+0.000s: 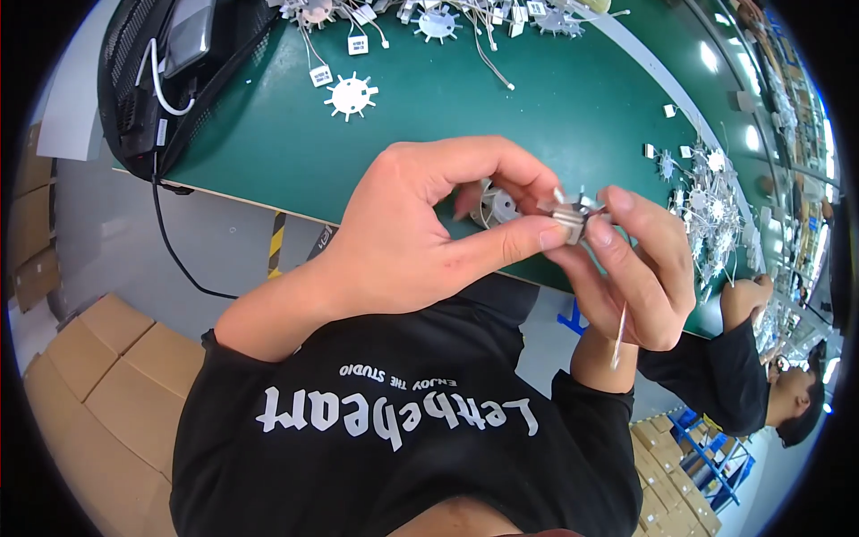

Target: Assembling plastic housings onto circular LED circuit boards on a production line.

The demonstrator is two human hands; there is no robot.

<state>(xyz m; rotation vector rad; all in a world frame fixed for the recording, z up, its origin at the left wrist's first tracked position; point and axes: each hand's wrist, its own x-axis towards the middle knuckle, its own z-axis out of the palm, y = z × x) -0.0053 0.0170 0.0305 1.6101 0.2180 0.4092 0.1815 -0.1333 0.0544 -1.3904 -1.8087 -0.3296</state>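
Observation:
Above the table's near edge, my left hand (420, 224) is closed, its thumb and index finger pinching a small silver metal part (570, 220) with short prongs. A round silver metal housing (497, 208) shows between the thumb and curled fingers of that hand. From the right, my right hand (640, 264) meets the same part, its thumb and fingertips pressed together at the part's dark wires. Those fingertips hide just where the wires join. A thin wire with a small pale connector (616, 362) hangs below my right hand.
On the green table (268, 143) lies a white spoked disc (351, 96). Wired parts (438, 24) are heaped along the far edge, with another pile (711, 210) at right. A black mesh basket (134, 98) stands at left. A co-worker (729, 376) works at right; cardboard boxes (107, 385) stand lower left.

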